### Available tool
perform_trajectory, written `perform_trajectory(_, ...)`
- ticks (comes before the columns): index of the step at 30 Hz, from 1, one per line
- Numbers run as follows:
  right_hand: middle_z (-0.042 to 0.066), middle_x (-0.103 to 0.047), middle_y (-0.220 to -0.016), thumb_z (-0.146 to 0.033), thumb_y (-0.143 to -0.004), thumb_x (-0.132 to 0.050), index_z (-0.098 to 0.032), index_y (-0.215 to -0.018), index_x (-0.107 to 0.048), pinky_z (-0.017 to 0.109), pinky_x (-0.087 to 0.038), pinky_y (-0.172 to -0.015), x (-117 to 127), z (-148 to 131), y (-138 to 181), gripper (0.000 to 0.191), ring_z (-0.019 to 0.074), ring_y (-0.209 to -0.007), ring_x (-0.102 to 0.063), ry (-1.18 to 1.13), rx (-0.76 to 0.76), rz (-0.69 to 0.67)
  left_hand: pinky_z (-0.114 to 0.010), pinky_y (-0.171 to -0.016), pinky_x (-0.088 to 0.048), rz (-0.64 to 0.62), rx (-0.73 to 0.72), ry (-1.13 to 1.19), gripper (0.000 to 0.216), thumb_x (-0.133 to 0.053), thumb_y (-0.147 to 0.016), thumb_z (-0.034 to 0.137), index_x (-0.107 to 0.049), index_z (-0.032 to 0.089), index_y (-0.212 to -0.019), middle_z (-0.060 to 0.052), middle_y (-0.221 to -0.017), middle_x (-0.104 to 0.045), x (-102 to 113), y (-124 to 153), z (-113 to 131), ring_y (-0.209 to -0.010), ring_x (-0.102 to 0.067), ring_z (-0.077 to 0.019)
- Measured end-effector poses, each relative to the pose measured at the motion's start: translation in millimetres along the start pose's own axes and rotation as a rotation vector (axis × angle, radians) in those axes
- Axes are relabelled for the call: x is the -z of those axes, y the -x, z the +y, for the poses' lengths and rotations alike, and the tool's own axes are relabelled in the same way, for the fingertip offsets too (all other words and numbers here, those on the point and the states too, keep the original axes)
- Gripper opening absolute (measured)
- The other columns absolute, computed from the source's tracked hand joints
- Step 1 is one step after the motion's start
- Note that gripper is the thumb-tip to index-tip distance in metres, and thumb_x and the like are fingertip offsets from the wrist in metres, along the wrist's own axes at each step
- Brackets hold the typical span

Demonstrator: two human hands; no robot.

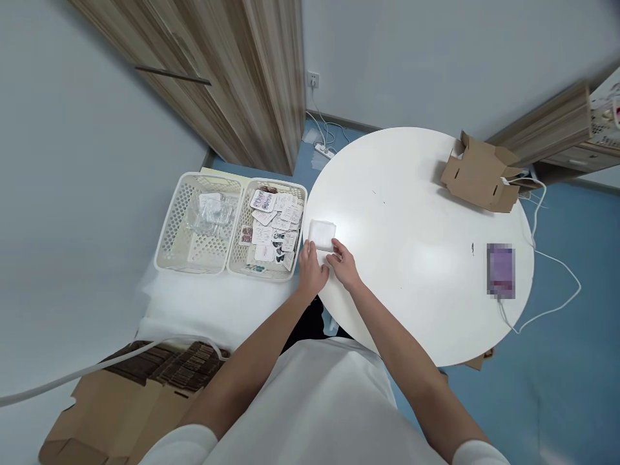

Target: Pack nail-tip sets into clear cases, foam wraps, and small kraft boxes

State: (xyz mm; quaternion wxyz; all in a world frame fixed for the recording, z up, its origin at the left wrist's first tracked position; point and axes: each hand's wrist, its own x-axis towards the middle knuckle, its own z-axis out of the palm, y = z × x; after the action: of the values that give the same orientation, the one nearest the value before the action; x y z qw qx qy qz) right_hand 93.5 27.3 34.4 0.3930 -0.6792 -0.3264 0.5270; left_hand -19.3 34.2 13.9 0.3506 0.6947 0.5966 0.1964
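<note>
A small white square pad (321, 232) lies at the left edge of the round white table (416, 213). My left hand (311, 268) and my right hand (343, 263) sit side by side at its near edge, fingers curled and pinching that edge. Both forearms reach forward from my white top.
Left of the table stand two white perforated baskets: one (197, 223) holds clear plastic bags, the other (268, 227) holds several printed cards. An open cardboard box (479, 171) and a blurred purple object (500, 270) with a white cable lie on the table. A box of dark items (165, 365) sits near left.
</note>
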Motion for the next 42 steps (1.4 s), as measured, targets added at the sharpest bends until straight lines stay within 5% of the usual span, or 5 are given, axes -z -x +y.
perform_trajectory(16, 0.000, -0.018, -0.146, -0.032, -0.072, -0.056, -0.033, -0.131, -0.032, 0.038, -0.033, -0.100, 16.3, 4.8, 13.1, 0.063, 0.0195, -0.130, -0.026, 0.052, 0.089, -0.088, -0.048, -0.109, -0.013, 0.043, -0.024, 0.089, 0.082, -0.051, -0.069, 0.013, -0.008, 0.015, -0.139, -0.012, -0.147, -0.005, -4.8, 6.1, 1.2, -0.135, -0.005, -0.0279)
perform_trajectory(22, 0.006, -0.035, -0.137, -0.033, -0.072, -0.056, -0.028, -0.128, -0.036, 0.036, -0.044, -0.090, 44.2, 26.2, 61.4, 0.059, 0.0209, -0.119, -0.042, 0.099, 0.027, -0.129, -0.048, -0.107, -0.019, 0.030, 0.023, 0.077, 0.067, -0.050, -0.069, 0.012, -0.028, 0.011, -0.132, -0.016, -0.143, -0.019, -5.7, 61.2, 10.8, -0.134, -0.011, -0.0293)
perform_trajectory(28, 0.010, -0.050, -0.123, -0.034, -0.071, -0.053, -0.022, -0.114, -0.048, 0.036, -0.048, -0.079, 86.7, 45.6, 108.1, 0.045, 0.0174, -0.085, -0.060, 0.141, -0.017, -0.138, -0.039, -0.098, -0.036, -0.069, 0.185, 0.196, 0.042, -0.049, -0.074, 0.022, -0.049, 0.019, -0.116, -0.009, -0.122, -0.052, 3.0, 134.9, 13.0, -0.116, -0.046, -0.0232)
perform_trajectory(32, 0.009, -0.058, -0.108, -0.033, -0.070, -0.054, -0.020, -0.105, -0.055, 0.033, -0.048, -0.077, 104.5, 47.3, 124.6, 0.037, 0.0159, -0.079, -0.060, 0.059, -0.035, -0.185, -0.037, -0.086, -0.046, -0.096, 0.358, 0.302, 0.041, -0.050, -0.076, 0.032, -0.051, 0.018, -0.114, -0.010, -0.117, -0.056, 6.7, 178.1, 13.0, -0.102, -0.055, -0.0228)
perform_trajectory(42, 0.006, -0.061, -0.093, -0.039, -0.068, -0.058, -0.019, -0.095, -0.059, 0.031, -0.048, -0.070, 51.7, 36.0, 129.4, 0.034, 0.0154, -0.073, -0.058, 0.096, 0.051, -0.506, -0.030, -0.078, -0.049, 0.259, 0.406, 0.255, 0.040, -0.048, -0.079, 0.037, -0.050, 0.019, -0.115, -0.009, -0.114, -0.058, 47.2, 239.1, 20.0, -0.093, -0.060, -0.0180)
